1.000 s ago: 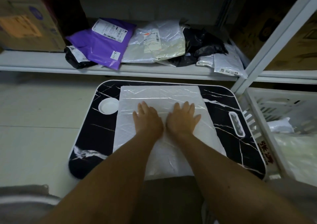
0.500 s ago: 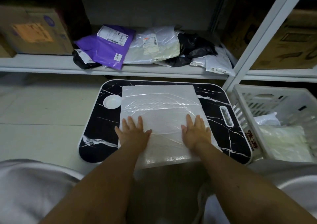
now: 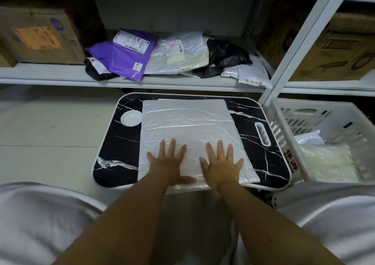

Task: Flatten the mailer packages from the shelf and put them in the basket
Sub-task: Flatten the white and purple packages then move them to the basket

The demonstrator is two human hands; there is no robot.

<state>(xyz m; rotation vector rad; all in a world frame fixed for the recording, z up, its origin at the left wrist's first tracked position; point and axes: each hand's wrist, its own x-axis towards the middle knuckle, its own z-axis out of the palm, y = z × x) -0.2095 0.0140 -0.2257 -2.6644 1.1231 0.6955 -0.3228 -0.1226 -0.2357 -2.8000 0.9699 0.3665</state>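
Pressing flat on the white mailer (image 3: 188,135), we had our left hand (image 3: 165,162) and right hand (image 3: 222,164) near its front edge, fingers straight and spread, palms down, clamped on nothing. A second before, both hands lay side by side nearly touching at the mailer's middle; half a second before, they had slid out toward its left and right sides; now they sat apart again but closer in, toward the front. We read that as smoothing strokes working the air outward and back.

The mailer lay on the black marbled bench (image 3: 125,143), covering most of its middle, its front edge hanging slightly past the bench's front rim. Its surface showed only shallow creases, so we judged the flattening nearly done and the lift into the basket (image 3: 284,110), just right of the mailer, the likely next step. That basket already held pale packages.

Behind the mailer, on the shelf (image 3: 50,80), the purple mailer (image 3: 123,56), a silver mailer (image 3: 180,53) and black mailers (image 3: 225,60) waited untouched, so much of the task remained.
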